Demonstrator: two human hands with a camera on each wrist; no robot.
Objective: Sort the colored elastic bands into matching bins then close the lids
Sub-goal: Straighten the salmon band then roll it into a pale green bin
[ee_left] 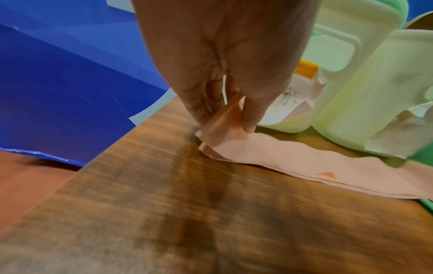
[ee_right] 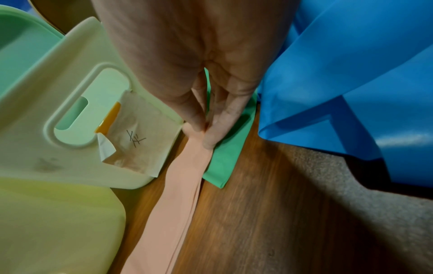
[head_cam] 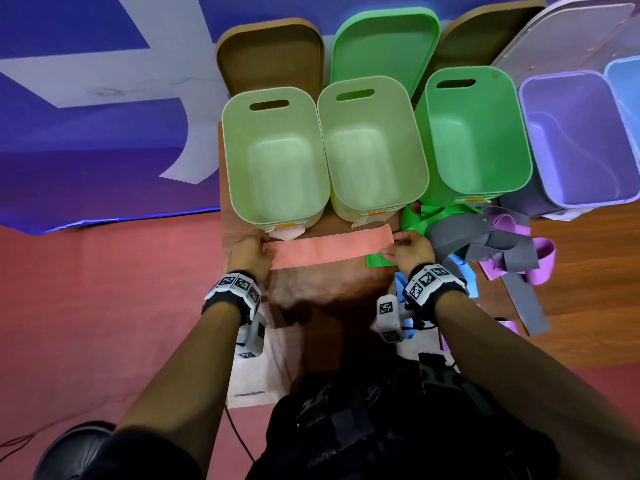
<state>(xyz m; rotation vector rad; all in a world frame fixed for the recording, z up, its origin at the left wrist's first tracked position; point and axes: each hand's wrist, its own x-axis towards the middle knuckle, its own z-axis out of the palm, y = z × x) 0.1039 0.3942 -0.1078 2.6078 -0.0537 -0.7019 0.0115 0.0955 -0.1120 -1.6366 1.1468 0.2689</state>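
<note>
Fingertips first: the left hand [ee_left: 225, 61] has its thumb and fingers [ee_left: 251, 113] pinched on one end of the pink band [head_cam: 332, 249], and the right hand [ee_right: 199, 61] pinches the other end, fingers close together round the material. Between them the band lies flat and stretched along the wooden table [head_cam: 585, 289], just in front of the two pale green bins [head_cam: 277, 157], which have paper labels with orange tape on the near side.

Right of that is the pile still waiting: green band [head_cam: 412, 220], grey ones [head_cam: 478, 240], purple [head_cam: 543, 258] and a blue band [ee_right: 351, 74] by the right wrist, all tangled together on the table.

Progress-wise I'd say barely started. Every bin I can see into looks empty, including the brighter green bin [head_cam: 474, 133] and the purple bin [head_cam: 581, 140], and the lids [head_cam: 384, 43] are all off, propped up behind. So pretty much all the sorting plus all the lid closing is left.
</note>
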